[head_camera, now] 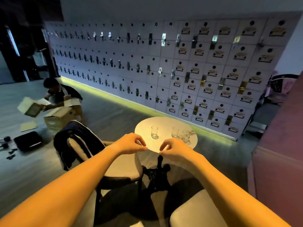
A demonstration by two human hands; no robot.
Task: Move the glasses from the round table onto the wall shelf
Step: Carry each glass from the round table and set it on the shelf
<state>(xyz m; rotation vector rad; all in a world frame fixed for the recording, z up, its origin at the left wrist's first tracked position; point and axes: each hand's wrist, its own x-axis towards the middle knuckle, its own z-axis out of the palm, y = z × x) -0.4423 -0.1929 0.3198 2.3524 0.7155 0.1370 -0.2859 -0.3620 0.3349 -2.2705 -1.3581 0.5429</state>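
A person reaches both arms forward, toward the middle of the frame. The left hand (131,142) and the right hand (172,149) hang over the near edge of the round desk (144,126); their fingers are loosely curled and they grasp nothing. On the desk stand three clear glasses, all upright: the left glass (154,132), the middle glass (175,132) and the right glass (185,136), the last two close together. A chair (114,169) with a dark jacket (77,136) over its back stands left of the desk. In the upper part, a wall of lockers (164,71). At the left, another person (60,92) crouches beside cardboard boxes (57,117).
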